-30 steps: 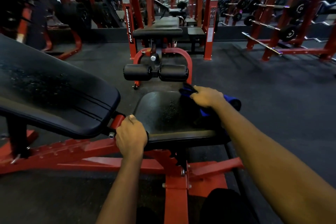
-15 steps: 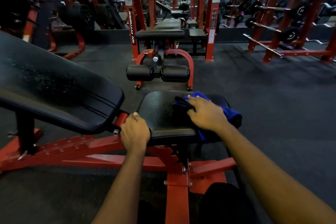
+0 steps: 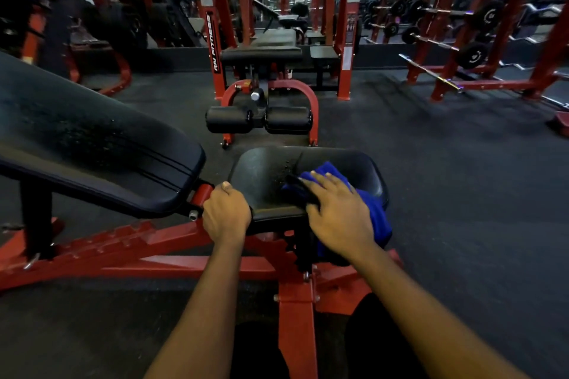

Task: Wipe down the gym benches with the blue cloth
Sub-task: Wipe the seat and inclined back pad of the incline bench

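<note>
1. Our left grip (image 3: 226, 215) is clenched over the near left corner of the seat surface (image 3: 261, 172), with the fingers wrapped down over the edge and the thumb lying on top.
2. Our right grip (image 3: 338, 218) lies flat on the blue cloth (image 3: 374, 209). The fingers are straight and a little spread, pressing down rather than grasping.
3. The blue cloth sits on the right half of the seat surface. It is bunched under the palm, and its near end hangs over the front right edge.
4. Pale speckles show on the seat just left of the cloth. The part to the right looks darker and glossier.
5. The backrest pad (image 3: 92, 144) slopes upward to the left. Its low end is just beside the left grip.
6. Both pads ride on a red frame (image 3: 154, 255) that stands on the dark floor (image 3: 462, 178).
7. Two black roller pads (image 3: 258, 120) sit side by side beyond the seat.
8. Farther back stands a second bench (image 3: 261, 52) between red uprights.
9. A barbell rack (image 3: 462, 24) fills the far right, well apart from us.
</note>
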Demonstrator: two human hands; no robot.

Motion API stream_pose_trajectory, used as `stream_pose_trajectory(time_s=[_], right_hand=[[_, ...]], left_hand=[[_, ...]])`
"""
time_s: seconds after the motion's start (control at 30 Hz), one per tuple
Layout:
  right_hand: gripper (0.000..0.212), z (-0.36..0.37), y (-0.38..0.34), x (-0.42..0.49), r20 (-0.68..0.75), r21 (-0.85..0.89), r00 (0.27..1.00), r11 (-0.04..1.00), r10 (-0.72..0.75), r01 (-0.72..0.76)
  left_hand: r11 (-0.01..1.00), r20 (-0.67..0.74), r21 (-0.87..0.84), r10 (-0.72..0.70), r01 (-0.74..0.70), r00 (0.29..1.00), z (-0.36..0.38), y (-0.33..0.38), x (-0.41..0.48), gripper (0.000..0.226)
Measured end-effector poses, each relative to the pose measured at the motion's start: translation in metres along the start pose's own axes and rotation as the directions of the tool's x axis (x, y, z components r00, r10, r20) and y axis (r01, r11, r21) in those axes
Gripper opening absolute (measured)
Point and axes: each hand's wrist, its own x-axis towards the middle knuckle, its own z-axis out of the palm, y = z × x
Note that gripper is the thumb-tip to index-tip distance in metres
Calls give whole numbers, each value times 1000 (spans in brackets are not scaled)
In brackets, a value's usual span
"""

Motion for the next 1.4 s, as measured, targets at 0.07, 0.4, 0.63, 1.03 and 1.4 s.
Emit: stream_pose_trajectory(time_s=[0.07, 0.4, 0.63, 1.03, 1.4], right_hand=[[64, -3, 17, -6, -19, 36, 1000, 999, 10, -9], [58, -2, 18, 36, 56, -104, 976, 973, 212, -206], [60, -15, 61, 87, 211, -88, 903, 928, 374, -363], [57, -3, 48, 79, 241, -75, 969, 997, 52, -35], [49, 13, 11, 179, 399, -26, 915, 998, 63, -57]], left_hand=[[1000, 7, 2, -5, 5, 1000, -1, 1, -1, 47], [1000, 0, 8, 18, -18, 1000, 0, 1, -1, 46], [1000, -17, 15, 19, -18, 1000, 5, -4, 7, 46], [999, -45, -23, 36, -37, 998, 5, -4, 8, 45], [999, -82, -29, 21, -23, 996, 13, -6, 12, 48]])
